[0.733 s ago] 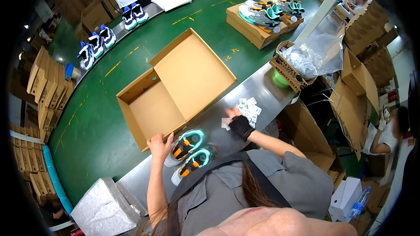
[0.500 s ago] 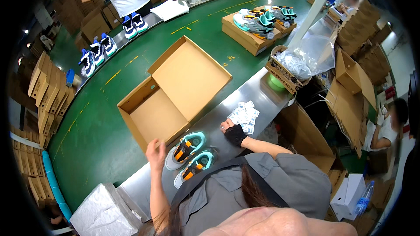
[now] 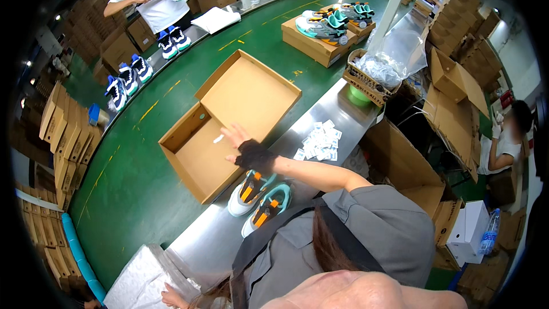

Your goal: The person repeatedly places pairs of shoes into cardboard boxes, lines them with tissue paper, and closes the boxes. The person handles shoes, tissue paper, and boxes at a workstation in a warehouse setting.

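Note:
My right hand point(image 3: 240, 143), in a black fingerless glove, is over the open brown shoebox point(image 3: 200, 157) with its fingers spread. A small white packet point(image 3: 218, 138) is just off its fingertips, above or inside the box; I cannot tell whether it touches the bottom. Below that hand, a pair of shoes, one nearer the box point(image 3: 245, 197) and one nearer me point(image 3: 269, 212), stands on the metal bench. They are grey and black with teal collars and orange tabs. At the lower left my left hand point(image 3: 172, 297) rests on a stack of white wrapping paper point(image 3: 140, 277), fingers stretched out.
A pile of small white packets point(image 3: 321, 142) lies on the metal bench point(image 3: 211, 232). Beyond it stands a carton of clear plastic bags point(image 3: 374, 74). The green conveyor point(image 3: 137, 166) bears boxes topped with shoes point(image 3: 326, 26). Across it, a co-worker point(image 3: 151, 0) holds a shoe.
My right hand has swung left from the packet pile to above the shoebox, its fingers opening from a small packet. My left hand has dropped from beside the shoes to the paper stack.

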